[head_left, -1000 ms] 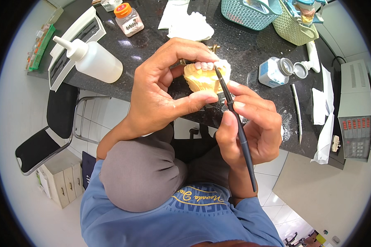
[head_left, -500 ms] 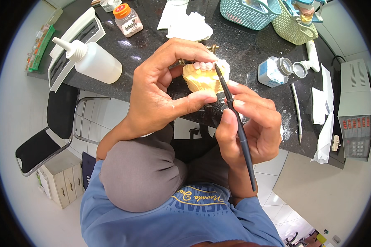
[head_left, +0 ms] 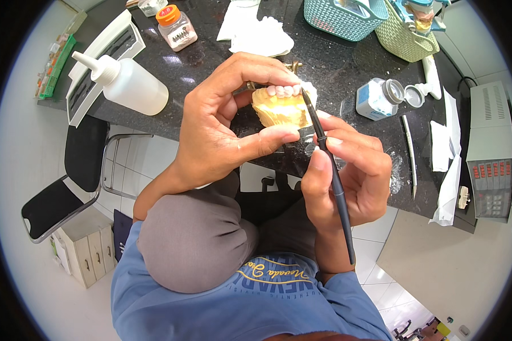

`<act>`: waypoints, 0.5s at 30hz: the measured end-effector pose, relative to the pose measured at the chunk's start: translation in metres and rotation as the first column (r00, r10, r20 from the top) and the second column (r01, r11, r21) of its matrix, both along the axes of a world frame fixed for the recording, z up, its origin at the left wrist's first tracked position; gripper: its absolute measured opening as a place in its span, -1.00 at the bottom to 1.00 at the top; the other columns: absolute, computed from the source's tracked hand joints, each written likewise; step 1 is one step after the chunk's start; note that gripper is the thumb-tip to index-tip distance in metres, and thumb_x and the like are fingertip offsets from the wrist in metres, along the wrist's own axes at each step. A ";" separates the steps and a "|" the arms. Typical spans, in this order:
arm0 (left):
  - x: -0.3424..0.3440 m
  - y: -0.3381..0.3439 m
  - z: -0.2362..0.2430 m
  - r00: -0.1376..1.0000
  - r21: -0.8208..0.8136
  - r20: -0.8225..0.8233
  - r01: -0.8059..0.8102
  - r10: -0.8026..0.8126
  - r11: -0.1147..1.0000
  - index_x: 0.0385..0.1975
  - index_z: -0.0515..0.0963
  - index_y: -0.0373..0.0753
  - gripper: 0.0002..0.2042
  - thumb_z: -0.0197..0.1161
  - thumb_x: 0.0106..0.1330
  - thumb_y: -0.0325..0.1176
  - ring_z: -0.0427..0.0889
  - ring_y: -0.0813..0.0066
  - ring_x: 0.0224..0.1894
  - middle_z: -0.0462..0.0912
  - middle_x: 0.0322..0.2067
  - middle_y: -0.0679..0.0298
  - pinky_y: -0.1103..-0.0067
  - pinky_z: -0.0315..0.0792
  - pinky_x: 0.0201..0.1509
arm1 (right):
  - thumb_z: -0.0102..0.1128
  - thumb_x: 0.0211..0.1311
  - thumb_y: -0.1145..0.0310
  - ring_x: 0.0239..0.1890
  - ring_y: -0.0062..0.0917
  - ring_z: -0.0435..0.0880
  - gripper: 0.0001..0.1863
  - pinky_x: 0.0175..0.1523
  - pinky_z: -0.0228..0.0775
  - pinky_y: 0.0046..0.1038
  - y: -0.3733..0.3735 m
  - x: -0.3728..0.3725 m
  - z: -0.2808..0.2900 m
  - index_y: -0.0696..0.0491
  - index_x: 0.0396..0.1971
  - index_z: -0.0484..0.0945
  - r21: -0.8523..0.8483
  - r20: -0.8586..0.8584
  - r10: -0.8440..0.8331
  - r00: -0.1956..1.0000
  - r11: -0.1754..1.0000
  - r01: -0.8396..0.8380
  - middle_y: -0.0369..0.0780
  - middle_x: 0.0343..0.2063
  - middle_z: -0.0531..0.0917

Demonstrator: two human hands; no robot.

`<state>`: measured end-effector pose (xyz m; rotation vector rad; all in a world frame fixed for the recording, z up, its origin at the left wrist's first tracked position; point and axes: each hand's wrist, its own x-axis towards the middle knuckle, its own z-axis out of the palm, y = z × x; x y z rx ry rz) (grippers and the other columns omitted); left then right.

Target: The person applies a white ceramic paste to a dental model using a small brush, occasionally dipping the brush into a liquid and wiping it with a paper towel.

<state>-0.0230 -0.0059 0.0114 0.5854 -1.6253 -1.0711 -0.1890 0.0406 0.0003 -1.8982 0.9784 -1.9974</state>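
My left hand (head_left: 216,131) grips a yellow dental cast (head_left: 276,113) between fingers and thumb, with a row of pale teeth (head_left: 284,91) along its top. My right hand (head_left: 355,179) holds a slim black brush-like tool (head_left: 337,187) at a slant, its tip against or very near the teeth at the cast's upper right. Behind the cast a brass-coloured metal piece (head_left: 293,66) shows in part, mostly hidden by the cast and my fingers.
The dark speckled counter (head_left: 205,68) holds a squeeze bottle (head_left: 133,88), an orange-lidded jar (head_left: 180,34), white tissue (head_left: 261,40), two plastic baskets (head_left: 344,20), an open small jar (head_left: 375,99), a white stick (head_left: 409,159) and paper strips (head_left: 449,170). A grey machine (head_left: 489,159) stands at the right.
My right hand and the black tool have shifted slightly to the right, the tip moving a little along the teeth. My left hand and the cast are nearly unchanged.
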 end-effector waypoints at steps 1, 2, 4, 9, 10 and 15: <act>0.000 0.000 0.000 1.000 0.004 0.002 -0.002 0.002 1.000 -0.06 0.46 -0.38 -0.50 0.50 0.01 -0.38 0.48 0.35 0.09 0.45 -0.05 0.09 0.49 0.37 0.20 | 0.31 -0.09 0.66 -0.29 -0.23 0.73 -0.75 -0.18 0.63 -0.35 0.000 0.000 0.000 0.23 -0.34 0.51 0.003 -0.001 0.000 1.000 1.000 0.000 -0.07 -0.43 0.64; 0.000 0.000 0.000 1.000 0.003 0.002 -0.003 0.003 1.000 -0.06 0.46 -0.38 -0.50 0.50 0.01 -0.38 0.47 0.35 0.09 0.45 -0.05 0.09 0.49 0.37 0.20 | 0.31 -0.10 0.66 -0.29 -0.23 0.73 -0.75 -0.18 0.63 -0.36 0.000 0.001 -0.001 0.23 -0.34 0.52 0.006 0.007 -0.001 1.000 1.000 0.001 -0.07 -0.43 0.65; 0.000 0.000 -0.001 1.000 0.001 0.002 -0.006 0.006 1.000 -0.06 0.46 -0.38 -0.50 0.50 0.01 -0.37 0.47 0.35 0.09 0.45 -0.05 0.09 0.49 0.37 0.20 | 0.31 -0.10 0.67 -0.29 -0.24 0.73 -0.75 -0.18 0.63 -0.36 0.000 0.001 -0.001 0.23 -0.34 0.52 0.008 0.010 -0.004 1.000 1.000 0.004 -0.08 -0.43 0.65; 0.001 -0.001 -0.001 1.000 -0.009 0.003 0.002 -0.001 1.000 -0.06 0.47 -0.38 -0.50 0.50 0.01 -0.37 0.47 0.35 0.09 0.45 -0.05 0.09 0.49 0.36 0.20 | 0.31 -0.11 0.67 -0.29 -0.25 0.73 -0.74 -0.18 0.63 -0.36 0.000 0.001 0.000 0.23 -0.34 0.52 0.005 0.005 -0.010 1.000 1.000 0.010 -0.08 -0.44 0.65; 0.001 -0.001 -0.001 1.000 -0.009 0.002 0.002 -0.002 1.000 -0.06 0.47 -0.38 -0.50 0.50 0.01 -0.37 0.47 0.35 0.09 0.45 -0.05 0.09 0.49 0.36 0.21 | 0.31 -0.11 0.67 -0.29 -0.25 0.73 -0.74 -0.18 0.63 -0.36 0.000 0.001 0.000 0.23 -0.34 0.52 0.005 0.006 -0.010 1.000 1.000 0.010 -0.08 -0.44 0.65; 0.001 -0.001 -0.001 1.000 -0.001 0.002 -0.001 0.001 1.000 -0.06 0.46 -0.39 -0.50 0.50 0.01 -0.38 0.47 0.35 0.09 0.45 -0.04 0.09 0.49 0.37 0.20 | 0.32 -0.11 0.67 -0.29 -0.24 0.73 -0.74 -0.17 0.63 -0.35 -0.001 0.002 0.000 0.23 -0.34 0.52 0.006 0.008 -0.010 1.000 1.000 0.010 -0.09 -0.44 0.65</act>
